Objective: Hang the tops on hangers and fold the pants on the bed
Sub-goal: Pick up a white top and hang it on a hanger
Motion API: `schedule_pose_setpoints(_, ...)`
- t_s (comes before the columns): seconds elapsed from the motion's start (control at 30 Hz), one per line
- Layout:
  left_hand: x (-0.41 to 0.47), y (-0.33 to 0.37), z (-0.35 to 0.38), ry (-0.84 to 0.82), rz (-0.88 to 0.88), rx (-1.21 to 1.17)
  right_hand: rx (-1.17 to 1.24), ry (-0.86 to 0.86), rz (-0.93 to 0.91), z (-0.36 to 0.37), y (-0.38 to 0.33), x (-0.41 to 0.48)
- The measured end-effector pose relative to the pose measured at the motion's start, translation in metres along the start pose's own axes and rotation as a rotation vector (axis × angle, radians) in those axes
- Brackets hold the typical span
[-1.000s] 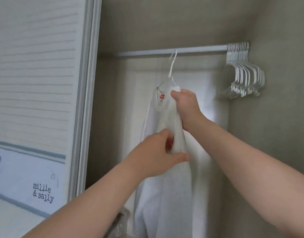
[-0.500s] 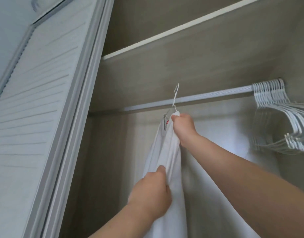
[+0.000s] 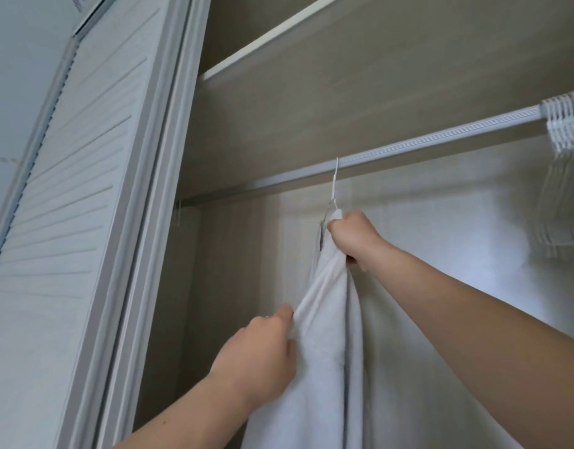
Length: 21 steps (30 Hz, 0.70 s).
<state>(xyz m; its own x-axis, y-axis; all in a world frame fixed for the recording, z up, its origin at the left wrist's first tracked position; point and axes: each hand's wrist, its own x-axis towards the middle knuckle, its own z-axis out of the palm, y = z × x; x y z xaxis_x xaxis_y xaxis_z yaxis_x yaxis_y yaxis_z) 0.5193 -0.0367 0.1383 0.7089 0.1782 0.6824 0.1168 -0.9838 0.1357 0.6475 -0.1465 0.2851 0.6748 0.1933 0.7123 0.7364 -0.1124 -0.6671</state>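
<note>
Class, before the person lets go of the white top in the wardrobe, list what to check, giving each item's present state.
1. Hanger hook over the rail: cannot tell; its tip reaches the rail.
2. Right hand holds the white top at its neck: ok.
3. Left hand grips the fabric lower down: ok.
4. Spare hangers well apart from this one: ok.
5. Top hanging evenly: cannot tell, fabric bunched.

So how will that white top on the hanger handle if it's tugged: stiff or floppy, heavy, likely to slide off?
Probably floppy: the white top drapes in soft folds and bunches where the left hand pinches it. Likely light, as the right hand holds its neck up in one grip. A hard tug might drag it off the thin hanger.
</note>
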Motion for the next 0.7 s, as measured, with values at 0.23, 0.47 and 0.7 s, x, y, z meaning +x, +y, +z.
schedule_pose_setpoints(0.23, -0.012, -0.009, -0.003, 0.02, 0.024, 0.011, -0.732, 0.008, -0.25, -0.018, -0.011, -0.051)
schedule_pose_setpoints(0.47, -0.008, -0.005, 0.008, -0.029, 0.021, -0.237, -0.66, -0.033, -0.356, -0.003, -0.01, -0.055)
schedule_pose_setpoints(0.7, -0.002, -0.009, 0.005, -0.039, 0.005, -0.248, -0.417, -0.112, -0.392, 0.028, 0.007, -0.026)
